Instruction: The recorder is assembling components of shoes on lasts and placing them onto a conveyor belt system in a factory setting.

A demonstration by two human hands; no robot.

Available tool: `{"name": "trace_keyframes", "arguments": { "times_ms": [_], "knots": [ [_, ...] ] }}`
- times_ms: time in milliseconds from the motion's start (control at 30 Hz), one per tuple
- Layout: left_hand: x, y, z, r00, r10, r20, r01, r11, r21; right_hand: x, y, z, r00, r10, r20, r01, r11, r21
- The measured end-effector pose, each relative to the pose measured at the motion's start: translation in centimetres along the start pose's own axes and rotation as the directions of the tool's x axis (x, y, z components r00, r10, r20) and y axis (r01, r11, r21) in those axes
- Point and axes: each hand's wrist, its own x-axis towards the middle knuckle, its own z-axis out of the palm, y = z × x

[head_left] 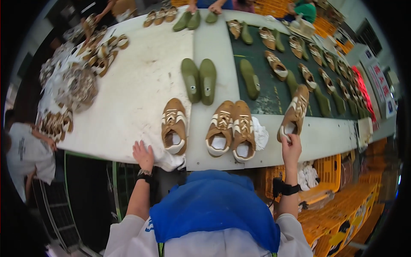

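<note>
My right hand (292,147) grips a brown sneaker (296,110) with white stripes by its heel, holding it toe-up over the right part of the table, by the green conveyor belt. Fingers apart, my left hand (143,155) rests at the table's near edge and holds nothing. Just right of it stands a single brown sneaker (174,124), with a white cloth (168,162) lying below its heel. Two more brown sneakers (231,130) stand side by side in front of me. Beyond them lies a pair of green shoe lasts (199,81).
On the dark green belt (266,102) sit rows of sneakers and green lasts. A crumpled white cloth (260,133) lies beside the middle sneakers. Plastic-wrapped shoes (79,88) pile up at left. Co-workers' hands (216,6) appear across the table. Orange crates (327,175) stand below at right.
</note>
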Motion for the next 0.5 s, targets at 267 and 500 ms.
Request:
{"name": "trace_keyframes", "arguments": {
  "times_ms": [267, 500],
  "knots": [
    [-3.3, 2.3, -1.5, 0.995, -0.089, 0.037, 0.09, 0.995, -0.049, -2.8, 5.9, 3.0, 0.893, 0.118, 0.433, 0.046, 0.936, -0.35],
    [0.0, 2.1, -0.2, 0.955, -0.289, -0.069, 0.279, 0.952, -0.128, 3.1, 5.3, 0.8, 0.912, 0.013, 0.41, 0.022, 0.996, -0.081]
  ]
}}
